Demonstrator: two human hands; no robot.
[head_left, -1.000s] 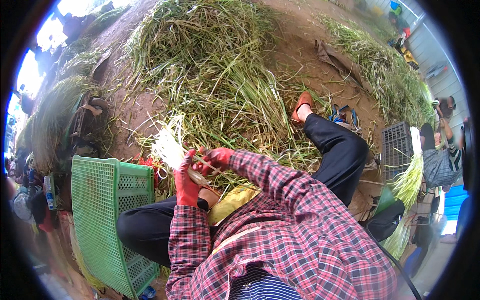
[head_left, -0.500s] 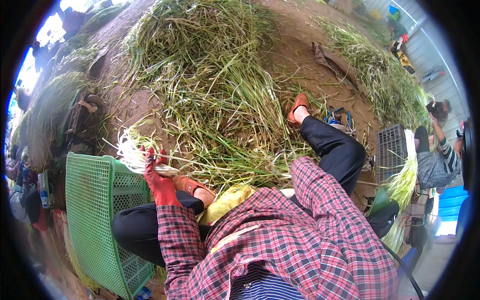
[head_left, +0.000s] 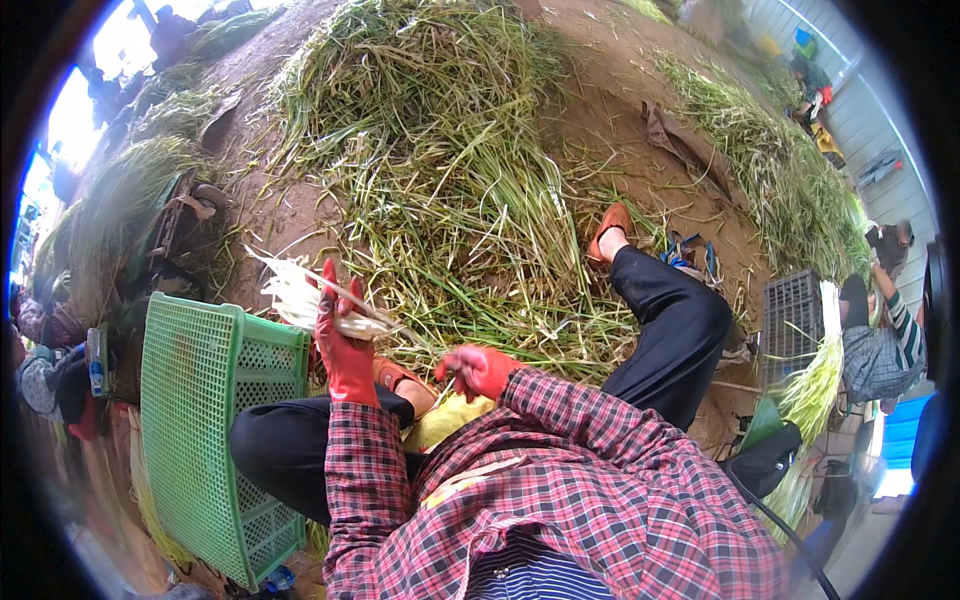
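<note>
My left hand (head_left: 345,330), in a red rubber glove, is closed round a bunch of pale stalks (head_left: 295,290) that look like peeled green onions. Their white ends spread out to the left, beside the top edge of a green plastic crate (head_left: 185,430). A few thin stems stick out rightward past the fingers. To the right of it, over a yellow cloth or bag (head_left: 445,422) by my lap, is my right hand (head_left: 478,372), red-gloved too. Its fingers are curled in; whatever they may hold is too small to make out. Loose green stalks (head_left: 490,310) lie just beyond both hands.
A large heap of long green stalks (head_left: 430,120) covers the dirt floor ahead. More stalks (head_left: 770,160) lie at the far right. A dark crate (head_left: 788,325) and a pale green bundle (head_left: 815,370) stand right of my knee. Another person (head_left: 885,340) is at the right edge.
My right hand has come out from beside the right knee and moved left toward my left hand. The left hand has shifted slightly right and still grips the stalks.
</note>
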